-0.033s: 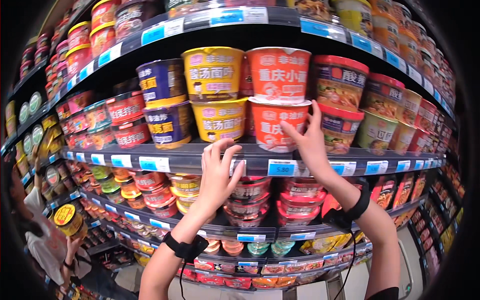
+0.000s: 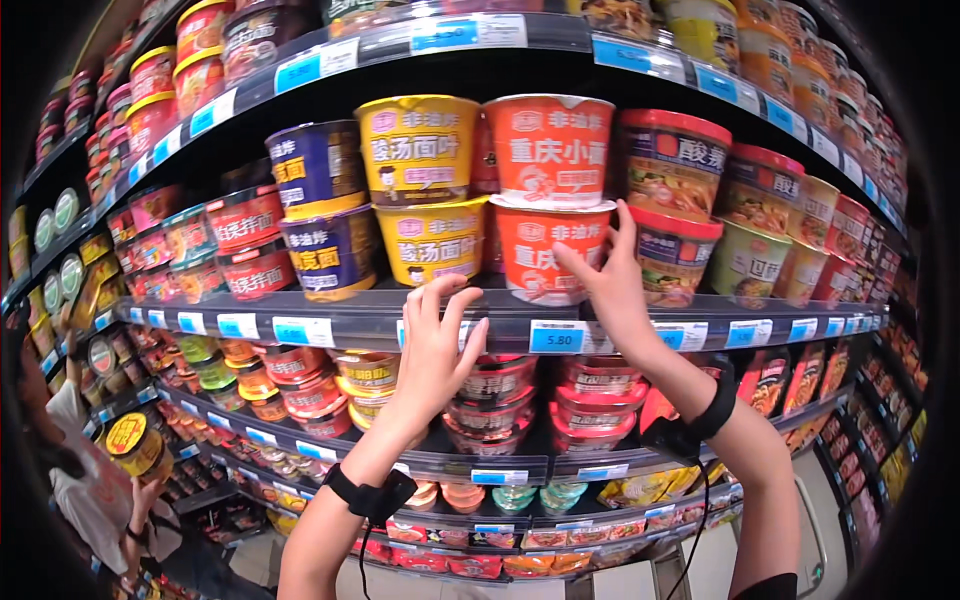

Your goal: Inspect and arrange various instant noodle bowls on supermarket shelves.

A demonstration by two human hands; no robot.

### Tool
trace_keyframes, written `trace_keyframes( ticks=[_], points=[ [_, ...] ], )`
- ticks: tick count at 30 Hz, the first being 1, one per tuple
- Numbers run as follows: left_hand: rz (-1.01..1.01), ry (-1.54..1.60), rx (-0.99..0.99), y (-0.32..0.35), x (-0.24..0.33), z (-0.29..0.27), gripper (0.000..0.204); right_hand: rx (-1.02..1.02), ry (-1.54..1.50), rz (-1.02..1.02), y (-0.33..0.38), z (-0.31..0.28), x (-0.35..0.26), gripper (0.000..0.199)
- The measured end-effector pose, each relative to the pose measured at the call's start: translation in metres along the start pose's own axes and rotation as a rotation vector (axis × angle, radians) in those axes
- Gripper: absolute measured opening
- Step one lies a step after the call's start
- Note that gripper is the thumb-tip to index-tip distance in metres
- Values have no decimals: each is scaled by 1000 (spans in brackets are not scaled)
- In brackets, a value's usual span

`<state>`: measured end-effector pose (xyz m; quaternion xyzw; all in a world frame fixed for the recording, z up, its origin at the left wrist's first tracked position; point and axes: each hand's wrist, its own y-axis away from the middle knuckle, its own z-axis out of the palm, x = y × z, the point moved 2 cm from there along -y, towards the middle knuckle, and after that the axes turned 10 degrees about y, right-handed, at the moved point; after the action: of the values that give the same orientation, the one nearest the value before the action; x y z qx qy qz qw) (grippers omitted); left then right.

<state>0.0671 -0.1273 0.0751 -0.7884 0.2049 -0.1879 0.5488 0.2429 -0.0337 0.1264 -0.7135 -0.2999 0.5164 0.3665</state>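
My right hand (image 2: 610, 280) is at the lower orange-red instant noodle cup (image 2: 540, 268). Its thumb lies against the cup's front and its other fingers reach along the right side, spread apart. An identical noodle cup (image 2: 550, 150) with a white rim stands on top of it. My left hand (image 2: 440, 340) is raised at the shelf edge (image 2: 370, 318), fingers apart and slightly curled, with nothing in it. Just behind its fingertips is the lower yellow noodle cup (image 2: 435, 240), and another yellow noodle cup (image 2: 420, 145) sits on that one.
Purple noodle cups (image 2: 320, 165) are stacked to the left, and red-lidded noodle tubs (image 2: 675, 165) to the right. An upper shelf (image 2: 480, 35) overhangs the stacks. Red bowls (image 2: 598, 395) fill the shelf below. At far left, a person (image 2: 90, 490) holds a yellow-lidded tub (image 2: 135, 440).
The shelves and cups have shifted slightly left in the view. Both hands keep nearly the same places beside the cups.
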Motion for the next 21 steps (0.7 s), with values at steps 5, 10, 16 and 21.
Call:
trace_keyframes(
  ticks=[5, 10, 16, 21],
  points=[
    [7, 229, 173, -42, 10, 17, 35, -61, -106, 76, 0, -7, -8, 90],
    [-79, 327, 250, -67, 7, 38, 43, -70, -81, 57, -6, -11, -13, 90],
    [-213, 282, 129, -76, 21, 48, 70, -129, -118, 78, -28, -9, 7, 93],
    [-202, 474, 34, -101, -8, 52, 90, -162, -144, 116, -41, -4, 20, 98]
  ],
)
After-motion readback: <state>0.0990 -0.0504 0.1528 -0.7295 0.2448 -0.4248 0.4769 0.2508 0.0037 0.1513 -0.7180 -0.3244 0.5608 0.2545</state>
